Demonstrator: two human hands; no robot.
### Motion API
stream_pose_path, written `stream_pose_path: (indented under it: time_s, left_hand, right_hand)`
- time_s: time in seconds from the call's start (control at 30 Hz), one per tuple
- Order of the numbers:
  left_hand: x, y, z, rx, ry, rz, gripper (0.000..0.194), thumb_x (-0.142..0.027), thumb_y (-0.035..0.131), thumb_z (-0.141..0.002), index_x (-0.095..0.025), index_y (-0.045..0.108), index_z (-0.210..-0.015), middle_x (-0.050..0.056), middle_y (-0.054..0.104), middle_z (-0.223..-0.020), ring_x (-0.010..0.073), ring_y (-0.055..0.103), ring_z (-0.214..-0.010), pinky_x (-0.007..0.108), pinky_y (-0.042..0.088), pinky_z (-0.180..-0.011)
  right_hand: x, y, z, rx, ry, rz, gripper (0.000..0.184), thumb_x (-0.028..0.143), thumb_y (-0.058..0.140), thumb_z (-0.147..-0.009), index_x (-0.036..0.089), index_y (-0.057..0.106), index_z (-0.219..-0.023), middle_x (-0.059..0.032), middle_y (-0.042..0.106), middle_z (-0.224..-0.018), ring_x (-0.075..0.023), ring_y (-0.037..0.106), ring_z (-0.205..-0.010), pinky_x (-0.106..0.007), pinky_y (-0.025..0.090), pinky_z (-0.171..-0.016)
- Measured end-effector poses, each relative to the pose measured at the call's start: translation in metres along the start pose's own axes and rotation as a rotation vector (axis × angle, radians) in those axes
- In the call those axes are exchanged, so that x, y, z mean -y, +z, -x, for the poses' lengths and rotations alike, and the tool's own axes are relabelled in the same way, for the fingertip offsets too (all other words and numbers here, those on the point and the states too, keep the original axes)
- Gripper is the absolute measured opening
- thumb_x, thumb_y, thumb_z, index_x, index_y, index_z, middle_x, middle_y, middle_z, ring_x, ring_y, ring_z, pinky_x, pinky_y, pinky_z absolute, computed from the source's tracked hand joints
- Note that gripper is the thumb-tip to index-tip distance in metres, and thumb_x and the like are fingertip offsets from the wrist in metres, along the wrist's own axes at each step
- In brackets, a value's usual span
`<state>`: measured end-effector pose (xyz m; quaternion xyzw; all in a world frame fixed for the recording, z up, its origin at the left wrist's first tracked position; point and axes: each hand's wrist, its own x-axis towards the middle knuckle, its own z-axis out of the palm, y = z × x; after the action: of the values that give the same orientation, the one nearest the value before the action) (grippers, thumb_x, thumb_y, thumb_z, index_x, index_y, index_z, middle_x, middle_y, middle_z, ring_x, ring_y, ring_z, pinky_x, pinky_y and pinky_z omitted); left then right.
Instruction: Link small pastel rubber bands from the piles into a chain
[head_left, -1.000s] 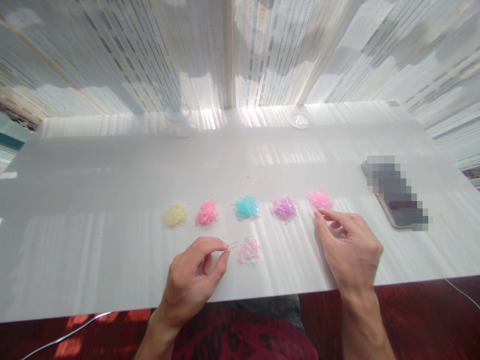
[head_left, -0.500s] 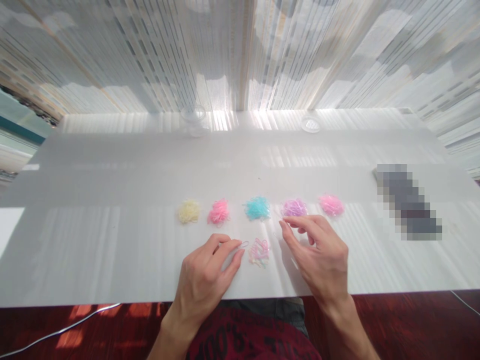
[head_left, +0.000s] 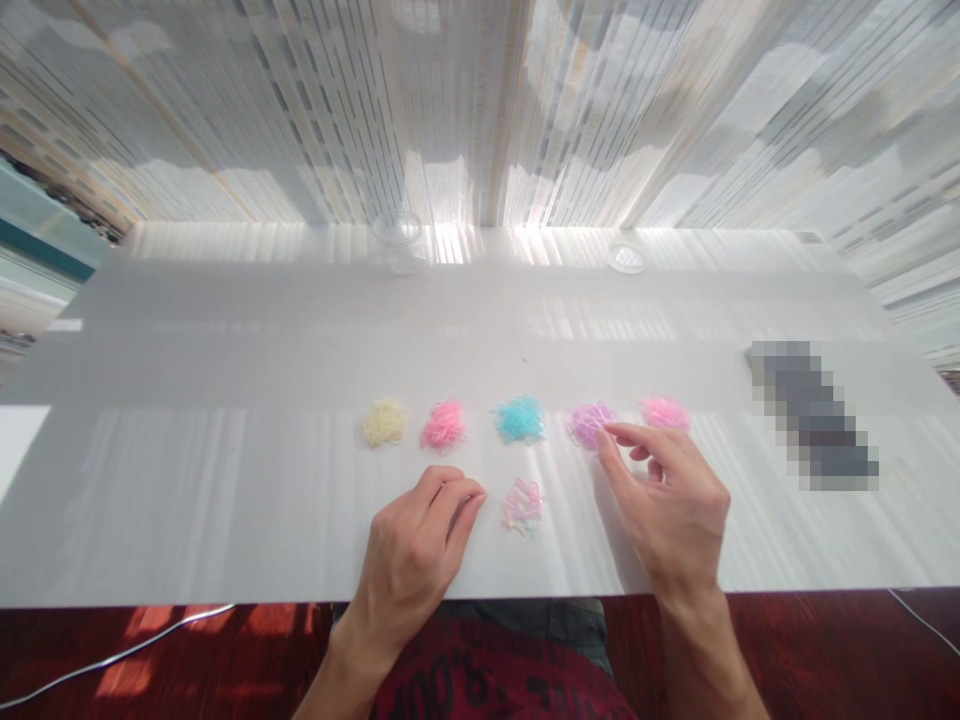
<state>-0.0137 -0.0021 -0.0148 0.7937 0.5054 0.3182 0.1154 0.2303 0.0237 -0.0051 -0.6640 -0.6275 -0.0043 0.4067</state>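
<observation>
My left hand (head_left: pixel 420 530) is closed in a pinch beside a small mixed heap of rubber bands (head_left: pixel 523 505), just left of it. What sits between its fingertips, if anything, is hidden. My right hand (head_left: pixel 670 500) pinches thumb and forefinger together at the right edge of the purple rubber band pile (head_left: pixel 589 424); I cannot make out what they hold. In the same row lie a yellow pile (head_left: pixel 384 422), a coral-pink pile (head_left: pixel 444 424), a turquoise pile (head_left: pixel 520 419) and a light-pink pile (head_left: pixel 665 412), its front edge close behind my right knuckles.
Toward the back of the white table (head_left: pixel 225 350) stand a clear round container (head_left: pixel 397 230) and a clear round lid (head_left: pixel 626 257). A blurred-out dark object (head_left: pixel 817 420) lies at the right. Striped sheer curtains (head_left: pixel 480 120) hang along the far edge.
My right hand has moved right, to the purple pile's edge. My left fingertips have drawn together, and the small loop that showed at them is out of sight. The view has shifted slightly.
</observation>
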Motion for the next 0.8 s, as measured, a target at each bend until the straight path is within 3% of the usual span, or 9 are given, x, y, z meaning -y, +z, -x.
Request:
stream_pose_path:
  time_s: [0.2, 0.3, 0.5, 0.8]
  left_hand:
    - [0.001, -0.005, 0.001, -0.001, -0.058, 0.175, 0.007, -0.014, 0.056, -0.104, -0.019, 0.061, -0.106, 0.001, 0.069, -0.093, 0.0115, 0.065, -0.075, 0.022, 0.051, -0.07]
    - [-0.001, -0.008, 0.002, 0.015, -0.058, 0.221, 0.007, -0.014, 0.058, -0.104, -0.019, 0.062, -0.107, 0.001, 0.071, -0.093, 0.0101, 0.062, -0.069, 0.022, 0.05, -0.068]
    - [-0.007, -0.01, 0.001, 0.004, 0.043, 0.262, 0.009, -0.011, 0.062, -0.101, -0.017, 0.064, -0.107, 0.003, 0.074, -0.094, 0.0114, 0.069, -0.08, 0.02, 0.053, -0.072]
    - [-0.009, -0.008, 0.0, -0.025, -0.025, 0.372, 0.012, -0.012, 0.067, -0.099, -0.02, 0.066, -0.107, 0.001, 0.076, -0.093, 0.0083, 0.065, -0.068, 0.019, 0.053, -0.063]
  right_hand:
    - [0.013, -0.006, 0.01, 0.014, -0.045, -0.062, 0.007, 0.023, 0.073, -0.094, 0.018, 0.075, -0.099, -0.0024, 0.068, -0.085, -0.0144, 0.06, -0.072, -0.029, 0.051, -0.067]
    - [0.029, -0.008, 0.023, 0.156, -0.115, -0.225, 0.011, 0.02, 0.072, -0.095, 0.02, 0.073, -0.107, -0.003, 0.068, -0.089, -0.0148, 0.063, -0.077, -0.028, 0.055, -0.07]
    - [0.046, -0.003, 0.031, 0.401, -0.158, -0.506, 0.018, 0.015, 0.071, -0.095, 0.02, 0.071, -0.112, -0.0024, 0.071, -0.092, -0.0135, 0.067, -0.082, -0.026, 0.058, -0.075]
    - [0.043, -0.004, 0.029, 0.388, -0.193, -0.541, 0.016, 0.009, 0.069, -0.094, 0.021, 0.071, -0.106, -0.0022, 0.071, -0.087, -0.0146, 0.068, -0.081, -0.026, 0.059, -0.073]
